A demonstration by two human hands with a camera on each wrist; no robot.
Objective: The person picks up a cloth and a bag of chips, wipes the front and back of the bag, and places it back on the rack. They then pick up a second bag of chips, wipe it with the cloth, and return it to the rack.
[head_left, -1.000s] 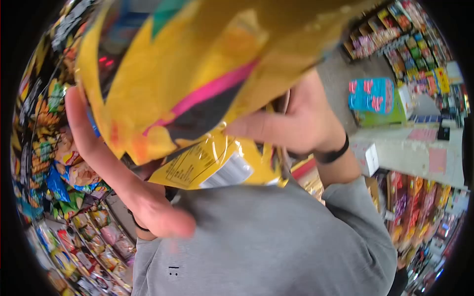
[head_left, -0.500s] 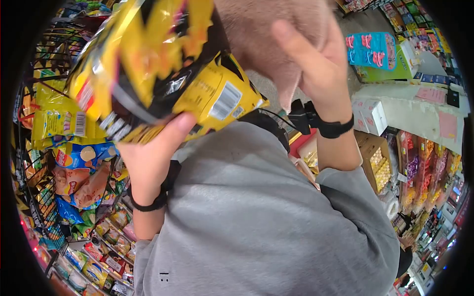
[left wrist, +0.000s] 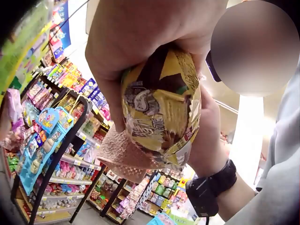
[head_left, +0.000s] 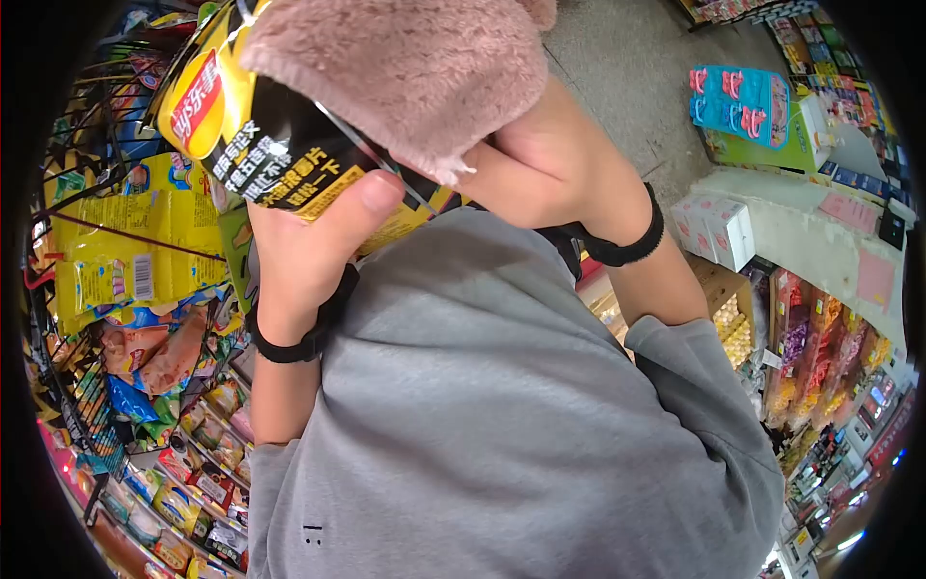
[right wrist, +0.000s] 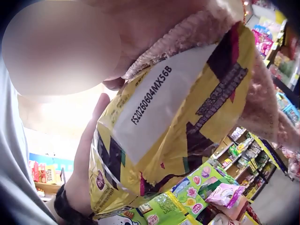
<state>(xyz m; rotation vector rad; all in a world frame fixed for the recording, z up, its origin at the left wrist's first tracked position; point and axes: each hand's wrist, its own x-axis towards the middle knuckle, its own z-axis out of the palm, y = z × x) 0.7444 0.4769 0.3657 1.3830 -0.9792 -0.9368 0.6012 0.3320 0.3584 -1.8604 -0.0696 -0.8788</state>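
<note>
A yellow and black chip bag (head_left: 289, 145) is held up in front of the chest in the head view. My left hand (head_left: 313, 232) grips its lower left edge, thumb across the front. A fluffy pinkish-brown cloth (head_left: 405, 68) covers the bag's upper right part, with my right hand (head_left: 550, 164) holding it against the bag. In the left wrist view the bag (left wrist: 161, 108) shows its crumpled end between the fingers, and the cloth (left wrist: 122, 152) hangs beside it. Printed code and a white panel mark the bag (right wrist: 173, 108) in the right wrist view.
Yellow snack packs (head_left: 145, 251) hang on a black wire rack at the left, above shelves of bags (head_left: 207, 482). At the right stand a pale counter (head_left: 772, 222), a white box (head_left: 714, 232), a blue card of small items (head_left: 741, 101) and bins of wrapped sweets (head_left: 820, 338).
My right hand has brought the cloth leftward onto the bag. Beforehand my left hand came off and regripped the bag, which now sits slightly higher and turned with its logo showing.
</note>
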